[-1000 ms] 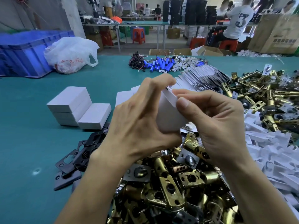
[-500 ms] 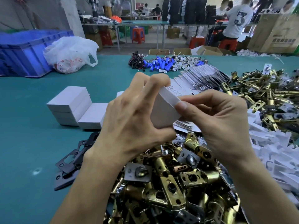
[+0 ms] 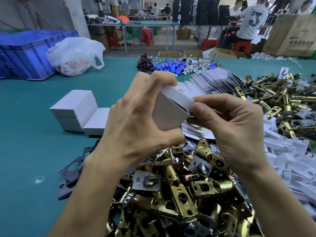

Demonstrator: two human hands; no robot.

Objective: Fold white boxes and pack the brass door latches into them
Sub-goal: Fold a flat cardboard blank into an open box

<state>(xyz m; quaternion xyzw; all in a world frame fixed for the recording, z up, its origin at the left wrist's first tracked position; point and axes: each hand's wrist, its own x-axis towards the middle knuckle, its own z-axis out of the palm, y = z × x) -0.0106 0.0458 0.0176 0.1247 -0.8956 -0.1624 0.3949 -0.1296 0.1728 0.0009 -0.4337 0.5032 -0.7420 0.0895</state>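
White box (image 3: pixel 169 110) has tilted since the earlier frame, its lid flap nearly shut. Left hand (image 3: pixel 136 120) grips it, fingers curled over the far end; right hand (image 3: pixel 236 127) pinches the lid corner. Box held above the brass latch pile (image 3: pixel 179 194); folded boxes (image 3: pixel 77 108) left of that pile.

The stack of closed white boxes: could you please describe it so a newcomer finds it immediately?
Look at the teal table, left of the left hand. The stack of closed white boxes stands there, beyond the dark flat plates. Unlike the fanned flat blanks, they are folded shut.
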